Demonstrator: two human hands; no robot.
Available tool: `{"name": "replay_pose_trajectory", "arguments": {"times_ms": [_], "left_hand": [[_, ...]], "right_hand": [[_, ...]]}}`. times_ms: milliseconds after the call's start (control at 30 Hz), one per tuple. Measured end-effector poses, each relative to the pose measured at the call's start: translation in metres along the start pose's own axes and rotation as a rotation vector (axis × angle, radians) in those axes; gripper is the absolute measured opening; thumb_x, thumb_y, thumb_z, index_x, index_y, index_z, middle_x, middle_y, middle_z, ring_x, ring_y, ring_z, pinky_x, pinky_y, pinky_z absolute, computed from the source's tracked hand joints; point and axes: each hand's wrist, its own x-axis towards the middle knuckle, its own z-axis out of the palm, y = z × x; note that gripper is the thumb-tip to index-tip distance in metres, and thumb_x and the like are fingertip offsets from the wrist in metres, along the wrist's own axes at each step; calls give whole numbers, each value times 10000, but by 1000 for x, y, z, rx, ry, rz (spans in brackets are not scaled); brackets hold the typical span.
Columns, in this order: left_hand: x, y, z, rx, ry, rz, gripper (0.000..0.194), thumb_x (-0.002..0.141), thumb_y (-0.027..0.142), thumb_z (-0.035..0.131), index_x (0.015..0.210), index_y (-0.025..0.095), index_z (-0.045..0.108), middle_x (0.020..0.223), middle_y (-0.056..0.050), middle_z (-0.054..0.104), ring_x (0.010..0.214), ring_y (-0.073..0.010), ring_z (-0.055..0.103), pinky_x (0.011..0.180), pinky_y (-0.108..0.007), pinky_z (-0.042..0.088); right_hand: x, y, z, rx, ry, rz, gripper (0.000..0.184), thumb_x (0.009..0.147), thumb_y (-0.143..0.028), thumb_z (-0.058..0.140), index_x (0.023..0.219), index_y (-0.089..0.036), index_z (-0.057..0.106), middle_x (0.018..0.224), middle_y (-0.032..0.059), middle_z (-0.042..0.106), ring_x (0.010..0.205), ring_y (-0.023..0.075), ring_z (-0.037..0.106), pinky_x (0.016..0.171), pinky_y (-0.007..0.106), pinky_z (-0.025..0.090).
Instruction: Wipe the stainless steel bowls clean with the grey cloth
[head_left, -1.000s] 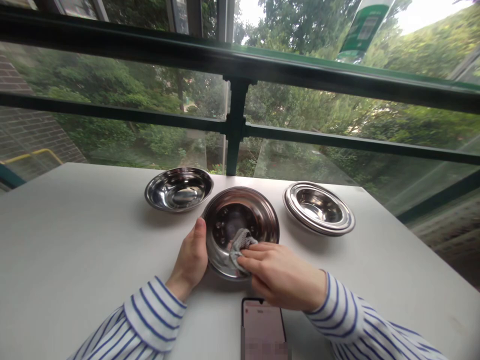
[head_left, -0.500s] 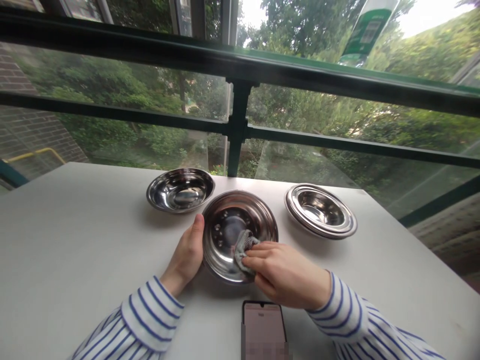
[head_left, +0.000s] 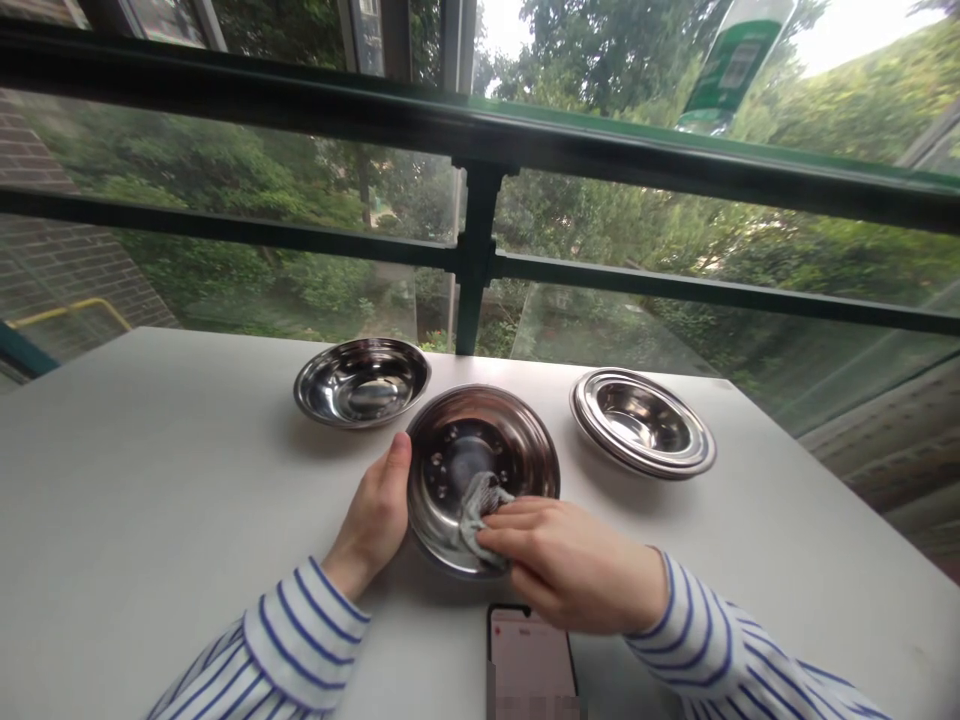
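Observation:
A shiny metal bowl (head_left: pixel 525 435) is tilted toward me over the middle of the white table. My left hand (head_left: pixel 375 515) grips its left rim, thumb at the edge and the other fingers hidden behind or beneath it. Inside the bowl, my right hand (head_left: pixel 566 560) presses a crumpled grey cloth (head_left: pixel 480 500) against the lower inner wall, fingers closed on it. Small round marks or reflections dot the bowl's bottom. Beyond it on the left sits a second metal bowl (head_left: pixel 364 385).
To the right stands a stack of metal bowls (head_left: pixel 641 420). A phone (head_left: pixel 531 660) lies close under my right wrist on the white table (head_left: pixel 187 480). Past the table's far edge runs a dark green railing (head_left: pixel 472 240), with a green-labelled bottle (head_left: pixel 731 75) above it.
The cloth in my right hand shifts slightly within the bowl, right and then back left and down along the lower wall. My left hand keeps its hold on the rim.

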Motion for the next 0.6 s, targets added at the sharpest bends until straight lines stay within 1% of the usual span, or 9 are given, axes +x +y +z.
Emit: {"name": "replay_pose_trajectory", "arguments": {"times_ms": [67,100,200,267,300,367,433,500,600], "left_hand": [[-1,-1,0,-6,7,-9,589,882,528,269,1117,106,605,1117,-98,653,1113,-237,534,945,-317,388],[-2,0,-1,-8,-1,-18,590,881,529,269,1117,104,604,1113,-98,655,1107,-236,538,941,-315,391],[-2,3,-2,-7,-55,-52,586,880,529,270,1129,113,599,1094,-90,664,1088,-237,549,918,-315,408],[-1,5,-2,7,-94,-62,566,881,522,279,1136,130,599,1080,-78,670,1084,-232,549,915,-310,408],[0,6,-1,13,-108,-59,554,881,517,284,1136,140,601,1074,-72,673,1081,-226,549,918,-304,404],[0,8,0,21,-130,-54,533,881,508,297,1130,154,608,1060,-62,678,1065,-218,556,920,-296,399],[0,9,2,23,-152,-76,536,878,511,299,1115,153,619,1017,-63,691,1018,-223,579,903,-305,413],[0,9,3,23,-179,-121,553,872,522,297,1093,141,631,947,-69,707,944,-232,607,871,-323,433],[0,7,3,1,-218,-159,563,869,529,303,1095,128,628,908,-71,714,864,-231,628,826,-334,455]], "right_hand": [[2,-7,1,64,-5,-68,221,785,-124,423,953,-162,563,902,37,638,841,149,560,803,233,427],[2,-9,0,68,-7,-66,229,784,-123,423,959,-163,565,908,37,640,846,147,563,805,233,430],[-3,-4,-1,-11,-20,43,182,776,-140,443,862,-181,599,846,27,654,827,155,582,874,292,416],[-8,6,-1,-113,11,144,170,762,-139,463,815,-182,619,831,34,664,859,174,593,973,375,350],[-10,12,-1,-168,41,181,183,759,-130,468,829,-178,630,856,46,670,906,188,592,1015,409,304],[-11,25,0,-272,107,205,234,770,-105,465,911,-160,643,948,78,672,1026,213,563,1059,434,243],[-5,35,1,-356,171,179,287,798,-87,457,1025,-136,626,1059,106,651,1123,226,515,1072,432,235],[6,41,-1,-411,206,105,304,836,-93,447,1101,-113,596,1131,122,623,1163,230,488,1070,428,254],[26,42,-5,-464,186,-53,301,893,-161,421,1144,-81,567,1183,134,592,1180,247,467,1053,423,295]]}}
